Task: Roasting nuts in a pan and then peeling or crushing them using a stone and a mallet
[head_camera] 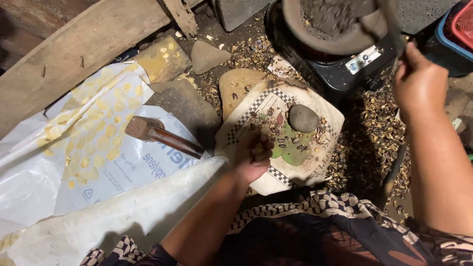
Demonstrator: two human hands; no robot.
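Head view looked straight down past my lap, where a dark cloth with a checked cream pattern (340, 207) lay closest to me. Just beyond it my left hand (252, 158) rested on a worn square of printed cloth with a checkered border (315, 162), fingers curled together around something small and pale that I could not make out. That cloth was strewn with dark seeds and shell bits, and a smooth rounded grey stone (303, 118) sat near its middle, just beside my knuckles. To the left a white plastic sack with blue print (98, 162) was spread out, carrying flat yellowish flakes (106, 130) and a wooden-headed mallet with a dark handle (157, 134) lying on its side. Around the printed cloth the ground was covered in brown husk litter (369, 133). Farther off, my right hand (419, 83) was raised and clenched tight about a thin dark handle (394, 29) that reached up into a wide clay pan of grey grit (330, 27), which stood on a black stove (340, 74). A long weathered wooden plank (84, 49) crossed the far left corner.
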